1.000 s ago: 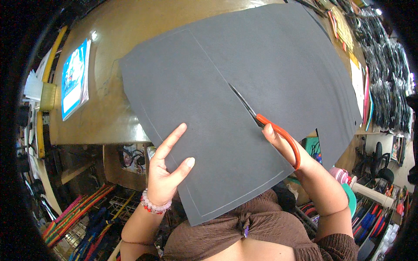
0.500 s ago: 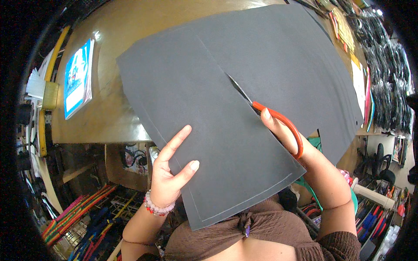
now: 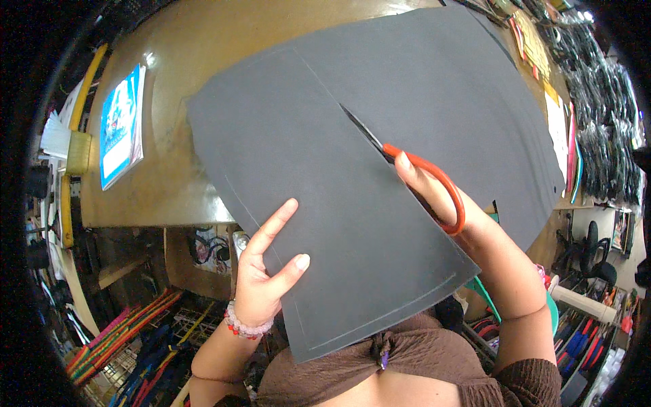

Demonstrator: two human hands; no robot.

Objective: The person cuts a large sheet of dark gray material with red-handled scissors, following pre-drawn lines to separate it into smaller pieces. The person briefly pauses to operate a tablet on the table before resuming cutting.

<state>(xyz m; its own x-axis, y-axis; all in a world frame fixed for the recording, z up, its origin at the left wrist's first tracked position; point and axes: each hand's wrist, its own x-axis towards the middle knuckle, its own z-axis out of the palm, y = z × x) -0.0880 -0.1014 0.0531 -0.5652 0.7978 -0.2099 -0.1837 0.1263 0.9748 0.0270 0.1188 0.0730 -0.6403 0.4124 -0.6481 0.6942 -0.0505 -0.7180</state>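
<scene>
we see light glinting on a glossy brown worktop, with a wire rack at lower left and dark, shiny stacks at right.

Of the left hand, only the thumb and the forefinger can be seen, because the other fingers are hidden beneath the black sheet. The same sheet covers also most fingers of the right hand and a part of the scissors. The brown sleeve is cut by the lower edge, and the blue booklet has details too small to make out.
</scene>
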